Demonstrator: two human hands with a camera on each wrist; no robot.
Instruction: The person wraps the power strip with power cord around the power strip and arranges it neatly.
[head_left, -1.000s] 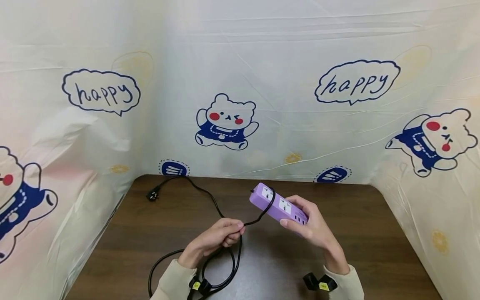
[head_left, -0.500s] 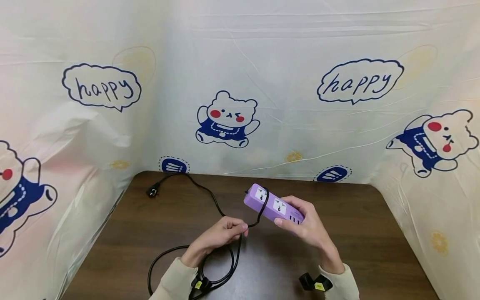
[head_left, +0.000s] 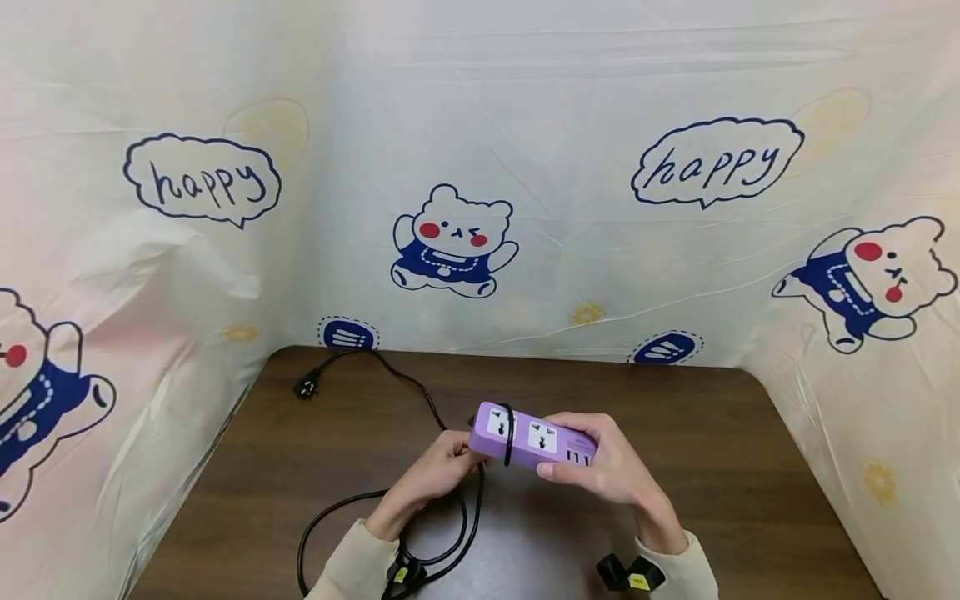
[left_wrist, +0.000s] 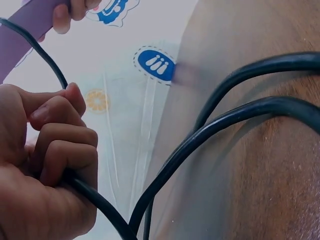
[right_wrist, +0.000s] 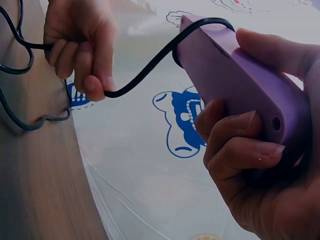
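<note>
A purple power strip (head_left: 525,437) with white socket faces is held above the table, its right end gripped by my right hand (head_left: 603,462). In the right wrist view, the fingers curl under the power strip (right_wrist: 235,75) and the thumb lies on its other side. Its black cord (head_left: 509,433) crosses the socket face near the left end. My left hand (head_left: 435,471) pinches the cord just below that end, partly behind the strip in the head view. In the left wrist view, curled fingers (left_wrist: 70,145) grip the cord, which runs out below them.
More black cord (head_left: 303,542) loops on the brown wooden table (head_left: 712,467) by the left forearm. The plug (head_left: 306,385) lies at the table's far left. A pale printed curtain (head_left: 585,208) encloses the back and sides. Black wrist cameras (head_left: 630,573) sit at the sleeves.
The power strip has moved left and down with my right hand, turning nearer to level, and its left end now overlaps my left hand. The left hand keeps its pinch on the cord.
</note>
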